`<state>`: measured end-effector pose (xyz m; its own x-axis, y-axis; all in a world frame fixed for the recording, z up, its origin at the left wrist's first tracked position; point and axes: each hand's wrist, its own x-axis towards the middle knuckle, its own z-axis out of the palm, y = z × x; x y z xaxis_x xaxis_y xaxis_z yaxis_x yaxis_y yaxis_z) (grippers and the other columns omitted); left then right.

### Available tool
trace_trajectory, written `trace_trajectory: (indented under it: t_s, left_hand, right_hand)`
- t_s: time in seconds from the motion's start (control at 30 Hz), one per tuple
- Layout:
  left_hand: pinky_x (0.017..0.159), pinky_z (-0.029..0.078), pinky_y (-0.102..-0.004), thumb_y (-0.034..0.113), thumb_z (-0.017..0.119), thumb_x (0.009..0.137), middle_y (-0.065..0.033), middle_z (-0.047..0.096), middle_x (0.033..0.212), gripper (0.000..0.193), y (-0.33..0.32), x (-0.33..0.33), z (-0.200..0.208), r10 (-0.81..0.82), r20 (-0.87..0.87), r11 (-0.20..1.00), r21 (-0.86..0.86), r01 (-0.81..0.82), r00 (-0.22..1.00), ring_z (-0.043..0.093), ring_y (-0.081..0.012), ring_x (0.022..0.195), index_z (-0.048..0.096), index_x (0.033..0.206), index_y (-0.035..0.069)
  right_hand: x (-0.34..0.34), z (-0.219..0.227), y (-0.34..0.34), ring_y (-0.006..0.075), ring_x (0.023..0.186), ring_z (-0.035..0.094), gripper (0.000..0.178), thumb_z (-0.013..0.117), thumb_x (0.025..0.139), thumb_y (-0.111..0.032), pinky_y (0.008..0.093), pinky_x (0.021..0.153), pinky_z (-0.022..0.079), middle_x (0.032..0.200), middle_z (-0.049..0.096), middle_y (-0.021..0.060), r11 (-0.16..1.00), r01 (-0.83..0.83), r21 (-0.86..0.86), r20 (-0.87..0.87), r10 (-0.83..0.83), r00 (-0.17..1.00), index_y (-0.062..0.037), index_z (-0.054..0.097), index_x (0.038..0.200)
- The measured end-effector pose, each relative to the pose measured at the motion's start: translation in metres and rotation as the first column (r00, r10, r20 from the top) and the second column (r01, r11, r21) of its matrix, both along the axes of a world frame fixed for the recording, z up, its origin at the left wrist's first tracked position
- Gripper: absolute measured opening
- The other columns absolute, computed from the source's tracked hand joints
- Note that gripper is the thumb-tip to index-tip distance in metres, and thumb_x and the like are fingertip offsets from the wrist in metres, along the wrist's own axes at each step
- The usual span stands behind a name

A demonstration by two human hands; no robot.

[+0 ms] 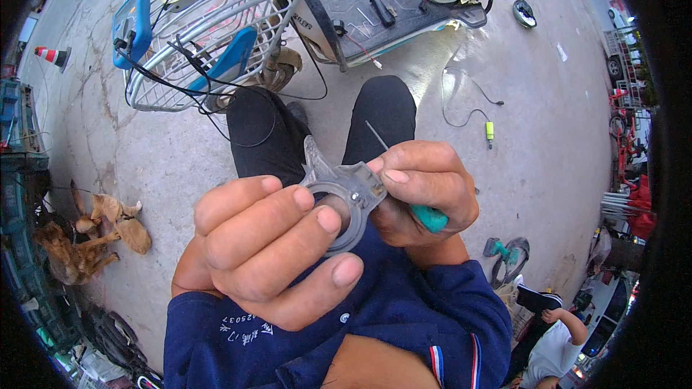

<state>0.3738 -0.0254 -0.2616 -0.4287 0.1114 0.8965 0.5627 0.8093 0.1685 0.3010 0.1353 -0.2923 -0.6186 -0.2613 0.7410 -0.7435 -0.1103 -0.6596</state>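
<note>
Close in front of my chest is a grey plastic ring-shaped housing with a pointed arm on top and a squared block on its right side. My left hand is closed on its ring, with fingertips over the round opening. The thumb and forefinger of my right hand pinch the block's edge. That same hand also keeps a screwdriver in its curled fingers: the green handle shows below, and the thin shaft sticks out up and left. A small screw or metal pin shows on the housing.
Ahead stands a scooter with a black footboard carrying a black handle grip. Cables trail from a wire basket at upper left. A yellow-green screwdriver lies right. Dogs lie left; another person is lower right.
</note>
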Motion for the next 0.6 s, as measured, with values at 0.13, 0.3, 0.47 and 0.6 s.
trace_trajectory:
  t_s: [0.13, 0.3, 0.47, 0.6]
  left_hand:
    - [0.063, 0.055, -0.0313, 0.008, 0.079, 0.068, -0.0026, 0.062, 0.097, 0.048, 0.0, 0.0, 0.002, -0.031, 0.021, 0.997, 0.067, 0.03, 0.999, 0.06, -0.018, 0.086, 0.059, 0.111, 0.018]
    - [0.066, 0.059, -0.033, 0.002, 0.081, 0.064, -0.0079, 0.057, 0.104, 0.047, 0.004, -0.021, -0.011, -0.001, -0.212, 0.985, 0.171, 0.038, 0.977, 0.063, -0.0217, 0.086, 0.063, 0.106, 0.012]
    - [0.068, 0.06, -0.035, 0.0, 0.08, 0.064, -0.0093, 0.055, 0.106, 0.042, 0.001, -0.02, -0.005, -0.048, -0.177, 0.988, 0.135, 0.073, 0.983, 0.063, -0.0235, 0.087, 0.066, 0.102, 0.012]
    - [0.068, 0.059, -0.0356, 0.001, 0.079, 0.066, -0.0076, 0.056, 0.107, 0.043, 0.013, -0.016, 0.006, -0.011, -0.058, 0.986, 0.168, 0.02, 0.998, 0.063, -0.0247, 0.09, 0.065, 0.104, 0.015]
  right_hand:
    - [0.001, 0.001, -0.002, 0.0216, 0.075, 0.069, 0.036, 0.08, 0.069, 0.006, 0.0279, 0.064, 0.054, 0.092, 0.069, 0.0116, 1.0, -0.012, -0.002, 0.022, 0.012, 1.0, -0.0058, 0.067, 0.1]
    - [0.0, -0.001, -0.007, 0.0227, 0.077, 0.069, 0.034, 0.08, 0.07, 0.005, 0.0291, 0.064, 0.055, 0.092, 0.069, 0.0143, 0.998, -0.017, -0.068, 0.049, 0.02, 0.999, -0.0039, 0.066, 0.1]
    - [-0.003, 0.0, -0.007, 0.0232, 0.077, 0.069, 0.034, 0.08, 0.071, 0.006, 0.0292, 0.065, 0.055, 0.092, 0.068, 0.0157, 0.995, -0.011, -0.102, 0.042, 0.016, 0.999, -0.0023, 0.065, 0.101]
    - [-0.008, -0.001, -0.006, 0.0233, 0.077, 0.069, 0.036, 0.08, 0.07, 0.006, 0.0286, 0.065, 0.055, 0.092, 0.068, 0.0165, 0.993, 0.013, -0.115, 0.008, -0.012, 1.0, -0.0016, 0.065, 0.102]
